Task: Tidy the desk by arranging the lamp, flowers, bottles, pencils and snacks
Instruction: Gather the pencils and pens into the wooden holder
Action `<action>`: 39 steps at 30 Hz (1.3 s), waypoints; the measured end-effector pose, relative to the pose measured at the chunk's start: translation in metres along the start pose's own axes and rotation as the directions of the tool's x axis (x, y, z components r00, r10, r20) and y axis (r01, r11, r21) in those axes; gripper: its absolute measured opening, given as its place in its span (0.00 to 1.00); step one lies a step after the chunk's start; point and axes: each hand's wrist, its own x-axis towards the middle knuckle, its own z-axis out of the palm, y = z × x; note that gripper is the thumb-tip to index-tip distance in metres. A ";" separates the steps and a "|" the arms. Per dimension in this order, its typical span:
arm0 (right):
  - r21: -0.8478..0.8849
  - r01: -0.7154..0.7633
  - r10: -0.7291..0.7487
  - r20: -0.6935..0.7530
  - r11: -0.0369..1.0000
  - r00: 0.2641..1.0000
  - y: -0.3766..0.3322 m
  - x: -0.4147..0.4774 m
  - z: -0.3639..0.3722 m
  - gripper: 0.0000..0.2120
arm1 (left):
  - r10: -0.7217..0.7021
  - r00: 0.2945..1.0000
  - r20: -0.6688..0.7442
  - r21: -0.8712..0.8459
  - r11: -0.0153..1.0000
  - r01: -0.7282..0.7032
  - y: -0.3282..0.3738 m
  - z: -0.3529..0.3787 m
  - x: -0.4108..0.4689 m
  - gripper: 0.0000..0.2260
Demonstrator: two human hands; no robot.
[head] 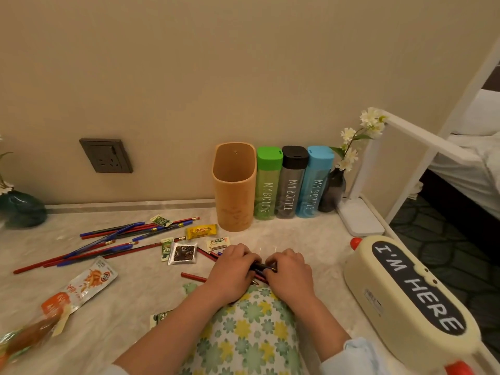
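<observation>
Leaning both forearms over a green-and-yellow floral cloth [249, 334] at the near edge of the desk [297, 239]. Gripping a bundle of pencils [263, 266] just beyond it, low over the marble top: left hand [230, 272] curling its fingers over one end, right hand [289, 274] curling over the other, knuckles nearly meeting. Working just beside a single red pencil [193, 277] lying left of the left wrist. Sitting to the right of loose pencils [113, 239], red and blue, fanning across the left half of the desk, with small snack packets [183, 253] lying among them and a large orange snack bag [75, 293] lying nearer the left edge. Facing a wooden holder [234, 188] standing upright by the wall. Looking past it to a green bottle [266, 185], a black bottle [290, 185] and a blue bottle [313, 185] standing in a touching row at its right, then a dark vase [334, 190] holding white flowers [351, 142], then a white lamp [359, 217] standing at the desk's right end. Having a cream box [405, 288] lettered "I'M HERE" close by the right forearm.
</observation>
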 end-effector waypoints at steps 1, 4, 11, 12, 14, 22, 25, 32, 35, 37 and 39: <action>0.007 0.001 -0.001 -0.004 1.000 1.000 0.000 0.000 0.000 0.15 | -0.010 1.000 0.010 0.000 1.000 0.010 0.000 -0.001 0.000 0.17; 0.031 -0.003 0.004 -0.012 1.000 1.000 0.000 -0.002 0.000 0.16 | -0.044 0.998 0.040 0.040 0.998 0.042 0.002 -0.003 0.002 0.15; 0.056 -0.036 0.037 -0.025 0.998 0.999 -0.003 -0.006 -0.002 0.15 | -0.073 0.992 0.107 0.118 0.991 0.061 0.002 -0.006 0.005 0.13; 0.059 -0.042 0.044 -0.026 0.997 0.999 -0.003 -0.006 -0.002 0.15 | -0.075 0.989 0.124 0.115 0.992 0.061 0.002 -0.006 0.004 0.13; 0.068 -0.050 0.052 -0.029 0.996 0.998 -0.004 -0.006 -0.001 0.18 | -0.086 0.983 0.160 0.110 0.992 0.069 0.001 -0.006 0.004 0.14; 0.145 -0.064 0.078 -0.098 0.987 0.992 -0.003 -0.010 0.002 0.38 | -0.160 0.979 0.124 0.097 0.984 0.149 0.001 -0.003 0.000 0.15; 0.217 -0.052 0.088 -0.159 0.975 0.983 -0.003 -0.013 0.001 0.41 | -0.174 0.983 0.054 0.033 0.984 0.173 0.002 -0.003 -0.003 0.13; 0.423 -0.088 0.181 -0.185 0.902 0.966 -0.020 -0.004 -0.015 0.36 | -0.264 0.955 -0.135 -0.436 0.881 0.182 0.003 -0.021 -0.002 0.08; 0.655 0.004 0.075 -0.092 0.755 0.993 -0.040 0.006 -0.038 0.19 | -0.271 0.950 -0.157 -0.611 0.782 0.122 0.005 -0.037 0.003 0.08; 0.727 0.132 -0.043 -0.140 0.674 0.989 -0.055 0.012 -0.054 0.08 | -0.247 0.954 -0.172 -0.686 0.724 0.064 0.006 -0.049 0.008 0.07; 0.764 0.212 -0.086 -0.202 0.609 0.976 -0.067 0.021 -0.070 0.06 | -0.239 0.954 -0.184 -0.726 0.687 0.032 0.006 -0.062 0.014 0.06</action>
